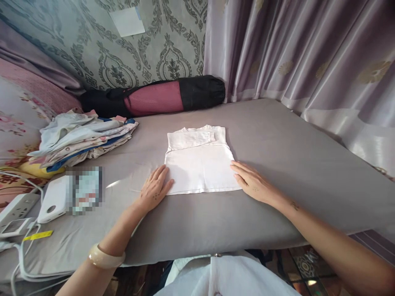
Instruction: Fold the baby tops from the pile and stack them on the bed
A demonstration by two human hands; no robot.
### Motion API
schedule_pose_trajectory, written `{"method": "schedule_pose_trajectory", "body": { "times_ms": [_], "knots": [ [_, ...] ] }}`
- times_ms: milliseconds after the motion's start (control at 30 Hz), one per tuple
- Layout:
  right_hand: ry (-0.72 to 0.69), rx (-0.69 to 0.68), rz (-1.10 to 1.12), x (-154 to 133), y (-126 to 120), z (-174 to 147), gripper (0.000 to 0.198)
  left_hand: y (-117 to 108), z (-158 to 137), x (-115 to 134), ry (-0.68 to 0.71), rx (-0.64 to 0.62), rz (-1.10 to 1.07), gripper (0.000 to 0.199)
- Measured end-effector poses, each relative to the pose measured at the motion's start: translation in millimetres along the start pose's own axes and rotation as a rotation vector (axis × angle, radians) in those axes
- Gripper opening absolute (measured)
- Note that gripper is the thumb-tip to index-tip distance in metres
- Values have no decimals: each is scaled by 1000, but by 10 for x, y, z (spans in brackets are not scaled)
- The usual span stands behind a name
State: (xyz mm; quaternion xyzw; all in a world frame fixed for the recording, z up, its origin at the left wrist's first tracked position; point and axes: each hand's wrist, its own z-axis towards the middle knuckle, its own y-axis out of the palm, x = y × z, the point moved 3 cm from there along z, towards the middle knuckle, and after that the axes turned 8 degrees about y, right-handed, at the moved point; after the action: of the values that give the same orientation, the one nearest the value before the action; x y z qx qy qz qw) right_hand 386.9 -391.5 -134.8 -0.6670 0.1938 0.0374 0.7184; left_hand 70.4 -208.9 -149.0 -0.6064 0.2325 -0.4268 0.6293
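A small white long-sleeved shirt (pixel 200 164) lies flat on the grey bed sheet in front of me, its neckline pointing away. One sleeve (pixel 197 139) is folded across the chest; the other sleeve is not plainly visible. My left hand (pixel 156 187) rests with fingers stretched out at the shirt's lower left edge. At the lower right edge, my right hand (pixel 251 179) lies flat, its fingertips touching the cloth. Both hands are open and neither grips the fabric.
A pile of folded clothes (pixel 83 137) sits at the left. Nearer me are a white power bank (pixel 55 199), a blurred-out flat object (pixel 86 191), a power strip (pixel 18 207) and cables. A black and pink rolled bag (pixel 154 96) lies along the wall; curtains (pixel 277 53) hang at right.
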Motion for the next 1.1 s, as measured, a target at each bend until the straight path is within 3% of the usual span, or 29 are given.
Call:
{"method": "schedule_pose_trajectory", "body": {
  "times_ms": [133,367,633,767,933,1100],
  "knots": [
    [156,129,-2,138,-79,-30,40,-107,-84,-70,-130,118,7,42],
    [214,193,-58,92,-111,-78,26,-235,-84,6,-356,44,-151,28],
    [251,114,79,-25,-127,-122,25,-267,-135,50,-438,8,-293,36],
    [342,63,178,-47,-155,-115,24,-305,-139,96,-469,-13,-431,38],
    [461,6,482,-85,-186,-105,25,-387,-140,205,-552,47,-780,44],
    [477,-12,754,-120,-272,-132,39,-456,-160,216,-568,125,-997,68]
  ]
}}
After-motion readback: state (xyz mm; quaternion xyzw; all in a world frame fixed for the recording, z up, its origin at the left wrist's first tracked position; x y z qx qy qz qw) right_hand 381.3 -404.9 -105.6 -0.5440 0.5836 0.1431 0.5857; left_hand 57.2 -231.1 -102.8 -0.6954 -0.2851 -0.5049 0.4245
